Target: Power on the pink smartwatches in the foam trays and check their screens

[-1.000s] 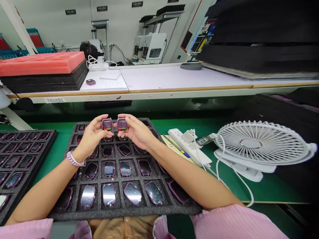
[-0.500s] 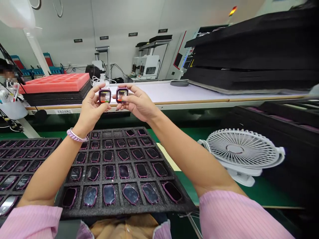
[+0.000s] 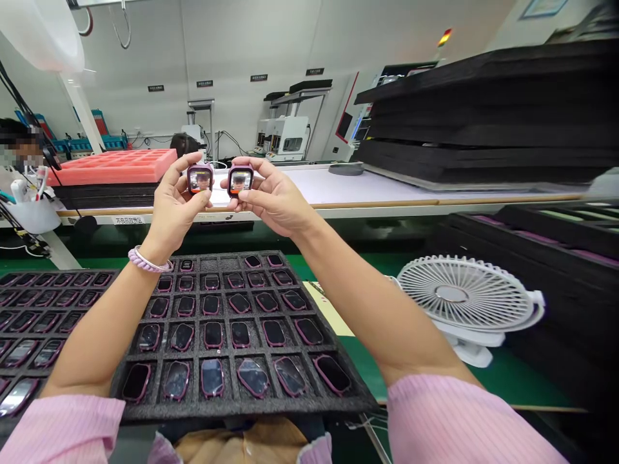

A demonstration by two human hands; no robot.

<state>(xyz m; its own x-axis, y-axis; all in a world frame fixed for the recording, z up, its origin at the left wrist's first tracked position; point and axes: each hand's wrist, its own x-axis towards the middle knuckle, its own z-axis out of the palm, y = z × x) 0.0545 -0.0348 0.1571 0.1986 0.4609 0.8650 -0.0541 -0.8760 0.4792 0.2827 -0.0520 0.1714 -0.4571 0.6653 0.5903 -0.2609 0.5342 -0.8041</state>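
Observation:
My left hand point(image 3: 178, 201) grips a small purple-framed smartwatch point(image 3: 200, 179) between thumb and fingers. A matching purple smartwatch point(image 3: 240, 182) is pinched in my right hand point(image 3: 271, 196). Both are held up side by side, slightly apart, with their glossy faces turned toward me and showing bright reflections or pictures; I cannot tell which. Below my arms lies a black foam tray point(image 3: 232, 407) divided into square pockets. Most pockets hold a purple-rimmed watch with a dark face, such as the watch point(image 3: 211, 377) in the front row. Two pockets in the far row hold no watch.
A second foam tray of watches point(image 3: 46, 322) lies at left. A white fan point(image 3: 452, 296) stands at right, near black foam stacks point(image 3: 483, 116). Behind, a shelf point(image 3: 309, 187) carries a pink foam tray point(image 3: 113, 166). A person's head point(image 3: 19, 142) shows at far left.
The view has tilted up slightly. Both watches remain held up, their faces angled a little differently, with changed reflections or pictures on them. The left one has shifted slightly left.

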